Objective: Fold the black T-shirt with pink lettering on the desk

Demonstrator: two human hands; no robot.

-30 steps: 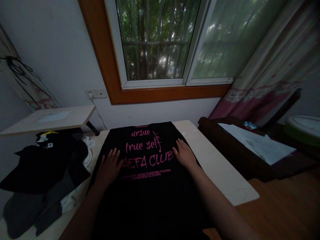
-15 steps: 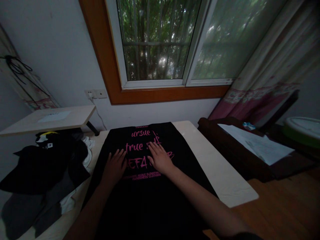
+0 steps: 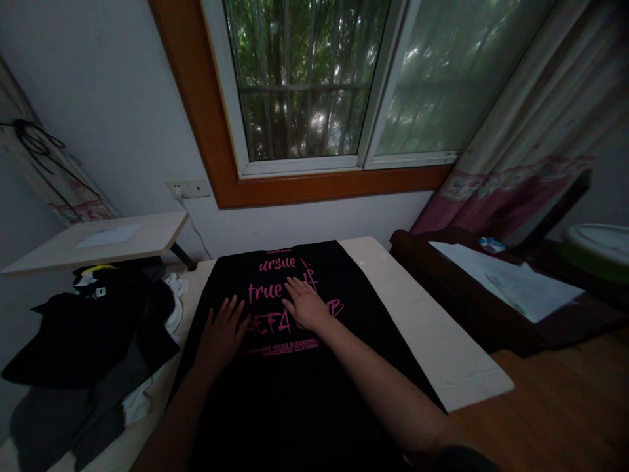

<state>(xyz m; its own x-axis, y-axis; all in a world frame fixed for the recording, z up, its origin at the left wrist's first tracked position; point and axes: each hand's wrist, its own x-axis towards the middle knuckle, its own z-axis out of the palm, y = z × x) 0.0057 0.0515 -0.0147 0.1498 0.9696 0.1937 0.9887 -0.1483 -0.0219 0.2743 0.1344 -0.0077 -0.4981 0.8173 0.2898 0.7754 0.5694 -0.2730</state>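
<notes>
A black T-shirt [image 3: 295, 387] with pink lettering lies spread flat on a pale table [image 3: 437, 347]. My left hand [image 3: 221, 334] rests palm down on the shirt's left part, fingers stretched out. My right hand [image 3: 305, 303] lies flat on the middle of the pink print, fingers apart, covering some letters. Neither hand holds anything.
A heap of dark and white clothes [image 3: 88, 341] lies on the table's left end. A small tilted board [image 3: 98, 237] stands behind it. To the right is a dark wooden unit [image 3: 491, 308] with white paper [image 3: 511, 282] on top. A window and curtain are beyond.
My right hand slid from the shirt's right edge leftward onto the middle of the print. My left hand stayed nearly where it was.
</notes>
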